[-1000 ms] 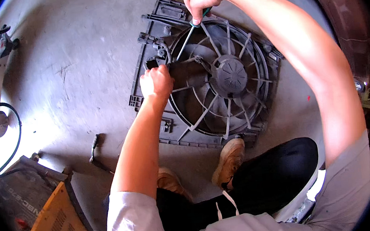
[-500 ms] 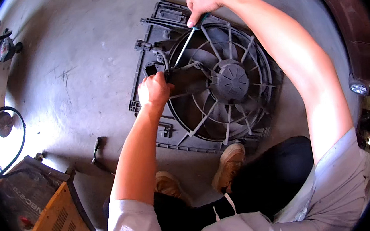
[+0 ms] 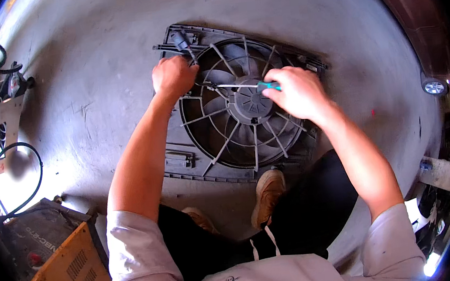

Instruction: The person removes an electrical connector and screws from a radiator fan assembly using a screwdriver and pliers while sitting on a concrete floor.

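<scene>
A black radiator fan assembly [image 3: 174, 146] lies flat on the floor in front of me, its ribbed shroud around a round motor hub [image 3: 254, 104]. My right hand [image 3: 299, 91] is closed round the green and black handle of a screwdriver [image 3: 239, 86]. The shaft points left across the hub, its tip at a rib near the wiring. At the assembly's upper left, my left hand [image 3: 174, 76] is closed on the cable beside a grey connector [image 3: 180, 40]. The fingers hide part of that cable.
An orange and black machine [image 3: 64, 270] stands at the lower left, with a black hose [image 3: 41, 169] looping above it. A maroon car [image 3: 406, 20] is at the upper right. My shoes [image 3: 268, 193] are close to the assembly's near edge.
My right hand has come down and right from the far edge, swinging the screwdriver from steeply slanted to nearly level. The grey connector now shows above my left hand. The whole view has shifted.
</scene>
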Available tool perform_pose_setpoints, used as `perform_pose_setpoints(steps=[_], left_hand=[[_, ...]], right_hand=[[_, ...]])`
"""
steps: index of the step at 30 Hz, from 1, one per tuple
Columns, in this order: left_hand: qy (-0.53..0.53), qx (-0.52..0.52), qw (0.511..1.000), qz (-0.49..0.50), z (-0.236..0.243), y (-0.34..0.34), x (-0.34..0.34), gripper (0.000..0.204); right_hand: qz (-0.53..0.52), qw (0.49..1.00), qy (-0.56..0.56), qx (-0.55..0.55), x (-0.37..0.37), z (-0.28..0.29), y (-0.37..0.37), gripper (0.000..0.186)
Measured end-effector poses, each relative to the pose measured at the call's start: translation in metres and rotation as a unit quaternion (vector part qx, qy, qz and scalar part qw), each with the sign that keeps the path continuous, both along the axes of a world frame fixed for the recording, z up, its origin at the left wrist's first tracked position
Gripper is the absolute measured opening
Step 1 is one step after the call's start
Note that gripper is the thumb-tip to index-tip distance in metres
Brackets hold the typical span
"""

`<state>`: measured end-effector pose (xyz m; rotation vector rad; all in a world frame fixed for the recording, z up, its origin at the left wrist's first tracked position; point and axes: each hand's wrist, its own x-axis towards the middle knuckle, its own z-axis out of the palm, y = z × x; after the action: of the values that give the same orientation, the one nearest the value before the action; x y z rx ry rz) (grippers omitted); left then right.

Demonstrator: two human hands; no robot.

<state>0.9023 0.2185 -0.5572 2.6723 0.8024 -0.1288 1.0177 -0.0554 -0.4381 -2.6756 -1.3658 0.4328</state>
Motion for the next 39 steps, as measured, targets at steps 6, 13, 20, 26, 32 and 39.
perform_pose_setpoints(steps=[6,13,20,26,32,39], left_hand=[[0.088,-0.022,0.996,0.006,0.018,-0.036,-0.041,0.054],[0.092,-0.060,0.993,0.050,-0.003,-0.030,-0.058,0.057],[0.093,-0.102,0.990,0.020,-0.027,-0.029,-0.068,0.053],[0.051,-0.095,0.989,-0.098,-0.056,-0.039,-0.091,0.050],[-0.084,-0.157,0.978,-0.104,-0.098,-0.035,-0.103,0.050],[-0.109,-0.299,0.945,-0.070,-0.119,-0.043,-0.099,0.051]], right_hand=[[0.014,0.999,0.004,0.046,-0.010,-0.032,-0.004,0.025],[0.019,0.997,0.016,0.073,-0.012,-0.040,-0.003,0.025],[-0.134,0.983,0.090,0.083,-0.051,-0.075,-0.015,0.025],[-0.439,0.757,0.472,0.111,-0.061,-0.063,0.007,0.028],[-0.516,0.646,0.556,0.088,-0.081,-0.048,0.036,0.019],[0.098,0.995,-0.029,-0.003,-0.027,-0.066,0.004,0.023]])
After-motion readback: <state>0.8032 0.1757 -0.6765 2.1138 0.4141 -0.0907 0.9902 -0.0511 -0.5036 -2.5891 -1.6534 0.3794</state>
